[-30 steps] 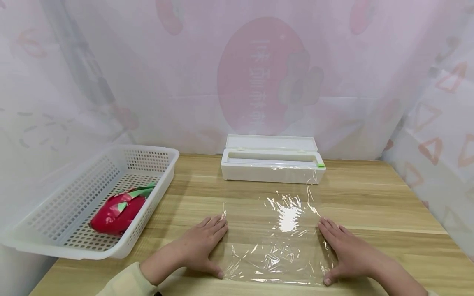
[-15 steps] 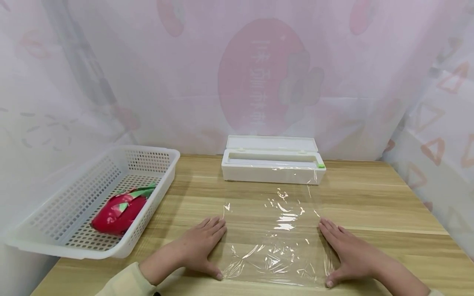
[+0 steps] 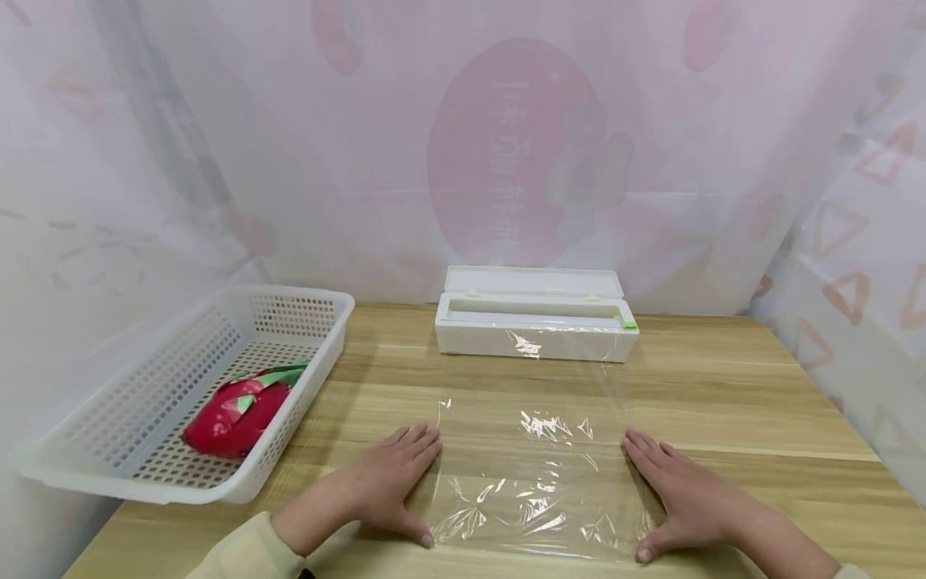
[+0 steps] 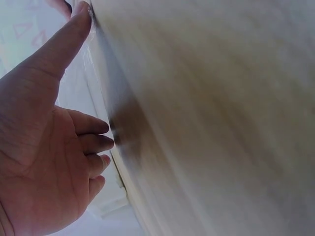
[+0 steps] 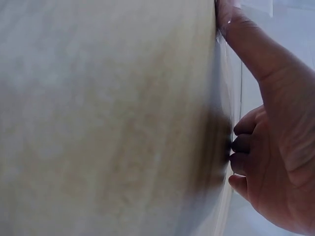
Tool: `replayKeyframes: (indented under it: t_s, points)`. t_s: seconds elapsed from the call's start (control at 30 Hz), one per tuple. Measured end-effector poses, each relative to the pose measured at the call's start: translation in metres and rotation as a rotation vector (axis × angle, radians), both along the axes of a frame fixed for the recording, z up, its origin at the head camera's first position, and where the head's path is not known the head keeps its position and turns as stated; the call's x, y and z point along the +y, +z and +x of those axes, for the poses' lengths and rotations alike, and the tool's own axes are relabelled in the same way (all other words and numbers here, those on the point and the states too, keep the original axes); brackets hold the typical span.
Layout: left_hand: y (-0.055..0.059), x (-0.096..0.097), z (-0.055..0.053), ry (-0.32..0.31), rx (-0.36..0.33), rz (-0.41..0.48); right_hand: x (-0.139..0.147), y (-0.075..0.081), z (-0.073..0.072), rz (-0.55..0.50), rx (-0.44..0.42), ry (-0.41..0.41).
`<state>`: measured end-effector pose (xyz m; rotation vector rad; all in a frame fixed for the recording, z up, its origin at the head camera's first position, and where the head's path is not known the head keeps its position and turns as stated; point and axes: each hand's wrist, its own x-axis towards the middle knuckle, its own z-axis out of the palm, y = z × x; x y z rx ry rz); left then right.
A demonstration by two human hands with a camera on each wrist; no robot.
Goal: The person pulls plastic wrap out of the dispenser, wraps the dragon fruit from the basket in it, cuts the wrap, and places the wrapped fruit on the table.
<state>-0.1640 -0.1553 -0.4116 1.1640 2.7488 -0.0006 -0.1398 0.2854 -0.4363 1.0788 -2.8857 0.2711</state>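
Observation:
A clear sheet of plastic wrap (image 3: 535, 482) stretches over the table from a white wrap dispenser box (image 3: 535, 342), whose lid stands raised at the back. At the sheet's left edge my left hand (image 3: 391, 482) rests with straight fingers, its thumb on the near left corner. My right hand (image 3: 683, 494) presses the opposite edge, fingers extended and thumb at the near right corner. In the wrist views, the fingertips of the left hand (image 4: 44, 152) and the right hand (image 5: 280, 142) meet the table surface. A green slider (image 3: 628, 325) sits at the box's right end.
On the left stands a white perforated plastic basket (image 3: 329, 354) holding a red dragon fruit (image 3: 235, 418) with green leaf tips. A printed curtain (image 3: 362, 161) hangs behind the wooden table (image 3: 702, 378) and along both sides.
Both hands stay almost where they were. The glare and wrinkles on the plastic wrap have shifted, and the whole view has drifted very slightly.

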Motion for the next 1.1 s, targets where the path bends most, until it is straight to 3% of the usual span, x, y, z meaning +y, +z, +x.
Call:
replayKeyframes:
  t_s: [0.27, 0.5, 0.63, 0.9, 1.1]
  points:
    - [0.005, -0.002, 0.001, 0.025, -0.018, 0.000, 0.000, 0.002, 0.000, 0.010, -0.031, -0.021]
    - [0.013, -0.002, 0.005, 0.022, 0.004, -0.010, -0.001, 0.006, 0.001, 0.003, -0.113, -0.060]
    - [0.021, -0.003, 0.008, 0.019, 0.021, -0.003, -0.001, 0.007, 0.001, -0.001, -0.112, -0.060]
    - [0.043, -0.012, 0.016, 0.046, 0.019, 0.057, 0.000, 0.007, -0.001, 0.004, -0.110, -0.051]
    - [0.071, -0.026, 0.019, 0.099, 0.028, 0.112, 0.000, 0.004, -0.003, 0.009, -0.098, -0.039]
